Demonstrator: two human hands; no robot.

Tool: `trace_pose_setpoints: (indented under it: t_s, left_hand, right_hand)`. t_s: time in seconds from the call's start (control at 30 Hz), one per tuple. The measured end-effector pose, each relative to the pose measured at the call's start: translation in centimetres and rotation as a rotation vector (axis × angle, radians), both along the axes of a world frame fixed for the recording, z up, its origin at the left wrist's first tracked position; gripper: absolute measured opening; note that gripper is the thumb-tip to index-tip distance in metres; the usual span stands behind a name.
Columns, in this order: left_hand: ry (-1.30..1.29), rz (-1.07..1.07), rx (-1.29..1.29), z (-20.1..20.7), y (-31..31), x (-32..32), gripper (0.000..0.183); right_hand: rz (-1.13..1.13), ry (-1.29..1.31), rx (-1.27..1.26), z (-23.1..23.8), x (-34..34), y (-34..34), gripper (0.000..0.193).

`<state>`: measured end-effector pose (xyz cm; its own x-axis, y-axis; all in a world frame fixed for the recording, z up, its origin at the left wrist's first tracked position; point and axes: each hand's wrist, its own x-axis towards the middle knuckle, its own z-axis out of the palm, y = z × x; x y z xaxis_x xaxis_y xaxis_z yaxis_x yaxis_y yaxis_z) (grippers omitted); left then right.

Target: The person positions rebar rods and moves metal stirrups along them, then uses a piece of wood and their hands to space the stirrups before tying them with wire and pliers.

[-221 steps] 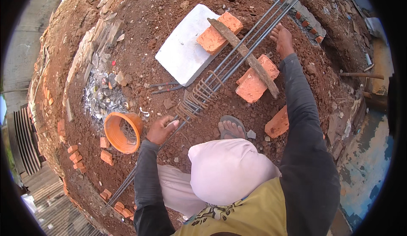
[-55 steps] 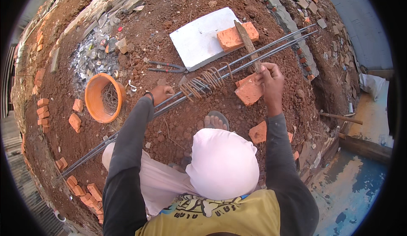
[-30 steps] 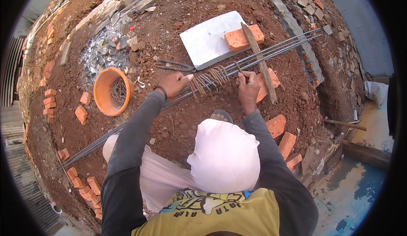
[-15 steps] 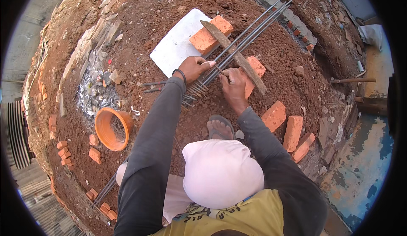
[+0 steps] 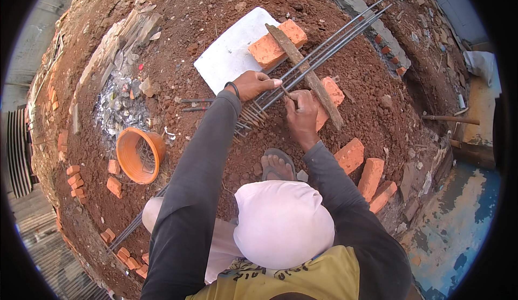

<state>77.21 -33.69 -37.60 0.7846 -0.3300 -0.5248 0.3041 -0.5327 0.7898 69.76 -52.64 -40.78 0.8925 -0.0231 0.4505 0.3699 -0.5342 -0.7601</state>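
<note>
Several long grey steel bars run diagonally over a wooden strip, which rests on two orange bricks. My left hand, with a dark band at the wrist, pinches a short thin rusty rod beside the bars. From the other side, my right hand has its fingers closed at the rod's near end, next to the second brick. Bent steel stirrups are bunched around the bars' near end, just below my left hand. My fingers partly hide the rod.
A white board lies under the far brick. An orange bucket holding thin wire stands on the left. Loose bricks lie at the right, near my sandalled foot. Beyond is a low concrete footing.
The view has shifted slightly, so the bars and bricks appear a little farther right. Both hands keep their closed grip at the same place on the bars.
</note>
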Motion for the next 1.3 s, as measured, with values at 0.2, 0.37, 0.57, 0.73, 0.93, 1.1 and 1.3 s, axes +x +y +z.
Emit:
trace_pose_setpoints:
  t_s: [0.2,0.37,0.57,0.73,0.93,1.1,1.3]
  left_hand:
    - [0.002,0.022,-0.087,-0.1,-2.0,1.8,0.058]
    - [0.004,0.041,-0.114,-0.5,-3.0,2.3,0.057]
    - [0.004,0.034,0.045,0.4,-1.5,1.6,0.050]
    - [-0.309,0.399,0.021,5.6,2.0,-5.8,0.038]
    - [-0.367,0.531,0.143,7.8,6.0,-11.8,0.034]
    - [-0.501,0.239,0.438,4.2,6.9,-17.8,0.057]
    - [-0.767,0.177,0.658,2.6,0.9,-15.4,0.079]
  right_hand:
    - [-0.098,-0.003,-0.017,0.2,0.9,-0.5,0.009]
    - [-0.125,0.035,-0.045,0.8,1.1,0.0,0.009]
    - [-0.101,0.174,0.023,1.9,0.9,-1.3,0.009]
    - [-0.096,0.207,-0.012,4.0,-2.2,-3.7,0.011]
    - [0.079,0.385,0.178,4.4,-5.2,-1.9,0.013]
    - [0.269,0.351,0.079,2.9,-4.8,2.8,0.024]
    - [0.280,0.696,0.183,2.4,-4.6,4.4,0.017]
